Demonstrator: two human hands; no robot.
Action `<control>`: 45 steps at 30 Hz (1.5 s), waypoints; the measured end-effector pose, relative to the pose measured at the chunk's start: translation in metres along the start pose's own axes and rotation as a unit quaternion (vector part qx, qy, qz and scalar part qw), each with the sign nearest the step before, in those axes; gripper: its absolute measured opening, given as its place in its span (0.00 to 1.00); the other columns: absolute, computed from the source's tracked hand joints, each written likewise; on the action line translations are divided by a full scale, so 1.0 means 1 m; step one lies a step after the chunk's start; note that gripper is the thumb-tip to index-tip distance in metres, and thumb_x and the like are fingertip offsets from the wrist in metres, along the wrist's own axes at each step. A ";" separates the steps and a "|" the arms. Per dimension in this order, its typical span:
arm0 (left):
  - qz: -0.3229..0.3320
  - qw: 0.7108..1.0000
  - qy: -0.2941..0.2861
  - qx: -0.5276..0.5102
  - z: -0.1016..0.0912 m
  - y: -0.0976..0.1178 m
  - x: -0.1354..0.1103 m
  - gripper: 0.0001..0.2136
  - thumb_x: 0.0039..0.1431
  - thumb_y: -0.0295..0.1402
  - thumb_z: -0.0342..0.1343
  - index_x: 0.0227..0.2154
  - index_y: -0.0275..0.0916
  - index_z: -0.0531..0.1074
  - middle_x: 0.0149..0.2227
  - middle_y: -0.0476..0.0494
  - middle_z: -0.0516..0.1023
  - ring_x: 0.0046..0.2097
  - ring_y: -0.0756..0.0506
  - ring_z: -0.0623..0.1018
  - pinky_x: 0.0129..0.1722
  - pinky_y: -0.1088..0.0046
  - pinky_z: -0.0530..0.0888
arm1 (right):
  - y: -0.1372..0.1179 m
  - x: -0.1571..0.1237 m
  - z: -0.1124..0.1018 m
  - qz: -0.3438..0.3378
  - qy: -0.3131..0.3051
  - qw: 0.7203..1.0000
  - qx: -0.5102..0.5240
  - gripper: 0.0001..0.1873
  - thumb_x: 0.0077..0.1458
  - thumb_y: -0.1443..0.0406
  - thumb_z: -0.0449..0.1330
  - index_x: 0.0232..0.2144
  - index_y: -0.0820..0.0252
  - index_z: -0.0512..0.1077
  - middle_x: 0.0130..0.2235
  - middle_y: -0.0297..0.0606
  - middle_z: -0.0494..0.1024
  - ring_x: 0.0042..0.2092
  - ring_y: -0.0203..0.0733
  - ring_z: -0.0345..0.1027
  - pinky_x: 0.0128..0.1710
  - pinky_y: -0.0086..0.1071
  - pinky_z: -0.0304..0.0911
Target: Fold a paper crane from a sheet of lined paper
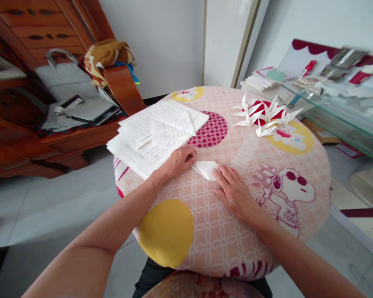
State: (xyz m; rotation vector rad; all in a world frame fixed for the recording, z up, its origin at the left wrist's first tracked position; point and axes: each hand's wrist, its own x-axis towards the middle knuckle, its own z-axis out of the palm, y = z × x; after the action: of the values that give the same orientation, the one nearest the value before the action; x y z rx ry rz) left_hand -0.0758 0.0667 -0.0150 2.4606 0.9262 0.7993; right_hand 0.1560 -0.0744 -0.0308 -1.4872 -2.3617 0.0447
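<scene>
Paper [206,169] between left fingers [190,152], curled, pinch unclear, and flat right fingers [226,174] seems light, easily creased, best held by its edges

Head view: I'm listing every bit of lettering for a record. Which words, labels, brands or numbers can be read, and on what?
"JOE COOL": on the shirt of the cartoon dog on the tablecloth.
Lines on the paper stack: too small to read.
Marks on the red tube: too blurred.
Folded paper: nothing readable.
</scene>
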 end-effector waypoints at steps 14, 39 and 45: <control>0.010 1.000 0.009 0.000 0.001 0.001 -0.002 0.05 0.60 0.27 0.53 0.28 0.37 0.68 0.40 0.41 0.77 0.36 0.48 0.75 0.37 0.71 0.72 | -0.001 0.001 -0.011 -0.028 -0.017 0.999 0.018 0.27 0.67 0.58 0.51 0.64 0.62 0.65 0.69 0.55 0.57 0.70 0.60 0.48 0.65 0.58 0.53; -0.001 1.000 0.004 -0.003 -0.001 0.004 -0.001 0.06 0.60 0.28 0.53 0.28 0.37 0.69 0.40 0.41 0.78 0.35 0.48 0.75 0.38 0.72 0.73 | 0.002 0.001 -0.013 -0.025 0.001 0.997 0.067 0.19 0.67 0.63 0.49 0.56 0.60 0.70 0.66 0.51 0.63 0.69 0.56 0.49 0.65 0.59 0.53; -0.004 1.000 0.001 -0.006 -0.001 0.004 -0.001 0.06 0.61 0.29 0.53 0.28 0.37 0.69 0.41 0.41 0.78 0.36 0.48 0.75 0.37 0.72 0.72 | 0.001 0.000 -0.012 -0.035 0.009 0.999 0.039 0.18 0.67 0.64 0.48 0.53 0.62 0.72 0.65 0.52 0.65 0.69 0.55 0.51 0.66 0.57 0.52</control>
State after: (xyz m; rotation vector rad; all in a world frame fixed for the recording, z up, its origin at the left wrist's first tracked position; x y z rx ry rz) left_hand -0.0758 0.0632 -0.0127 2.4449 0.9303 0.8032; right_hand 0.1610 -0.0755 -0.0195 -1.3637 -2.3668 0.1032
